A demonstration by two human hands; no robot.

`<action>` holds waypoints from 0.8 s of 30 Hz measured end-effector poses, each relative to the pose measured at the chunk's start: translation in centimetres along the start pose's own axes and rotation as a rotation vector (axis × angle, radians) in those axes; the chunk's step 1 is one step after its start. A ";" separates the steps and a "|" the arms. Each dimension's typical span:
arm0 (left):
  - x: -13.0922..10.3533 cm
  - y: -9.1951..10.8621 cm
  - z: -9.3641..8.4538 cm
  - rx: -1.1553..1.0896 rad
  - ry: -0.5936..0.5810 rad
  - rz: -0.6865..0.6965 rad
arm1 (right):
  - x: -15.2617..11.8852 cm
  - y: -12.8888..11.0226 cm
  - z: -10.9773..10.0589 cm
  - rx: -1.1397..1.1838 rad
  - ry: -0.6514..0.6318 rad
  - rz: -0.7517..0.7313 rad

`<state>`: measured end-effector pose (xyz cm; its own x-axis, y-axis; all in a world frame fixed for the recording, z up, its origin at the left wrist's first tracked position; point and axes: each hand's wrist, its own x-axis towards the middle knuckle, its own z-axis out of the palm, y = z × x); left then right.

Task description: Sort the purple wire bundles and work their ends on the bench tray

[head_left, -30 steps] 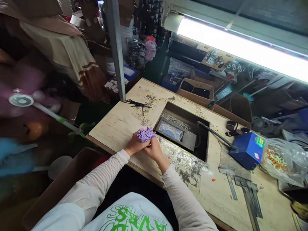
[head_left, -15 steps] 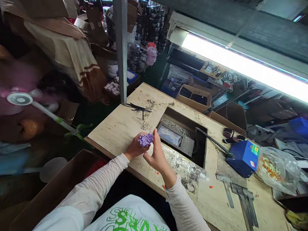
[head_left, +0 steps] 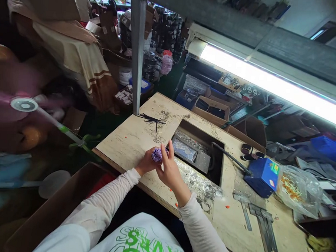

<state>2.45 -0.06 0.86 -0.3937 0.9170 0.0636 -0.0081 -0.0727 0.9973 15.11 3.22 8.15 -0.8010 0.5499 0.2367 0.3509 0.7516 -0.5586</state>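
Observation:
A bundle of purple pieces is held upright in my left hand, whose fingers wrap round it over the near edge of the table. Its ragged purple end faces up. My right hand is against the bundle's right side, with its fingers apart and pointing up and its palm toward the bundle. Beyond my hands, thin black strips lie loose on the wooden table. To the right of my hands is a rectangular recess with a metal-framed plate inside.
A blue box with a black rod stands at the right, beside a clear plastic bag. Metal tools lie nearer. A metal post rises at the table's far left corner, and a fan is left. A lamp hangs overhead.
My right hand has moved slightly left onto the bundle's side, and its fingers have spread. The bundle's purple end has shifted a little left. The view has shifted slightly.

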 end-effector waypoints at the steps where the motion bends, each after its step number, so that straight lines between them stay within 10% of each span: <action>1: 0.0 0.1 0.0 0.003 0.002 -0.001 | 0.1 -0.1 -0.1 -0.007 -0.003 -0.001; 24: 0.0 0.0 -0.1 0.037 0.008 -0.023 | 0.0 0.5 -0.1 0.024 -0.023 -0.040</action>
<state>2.36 -0.11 0.85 -0.4007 0.9153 0.0404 0.0164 -0.0369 0.9992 15.33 3.65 7.97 -0.8249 0.5112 0.2413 0.3070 0.7636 -0.5681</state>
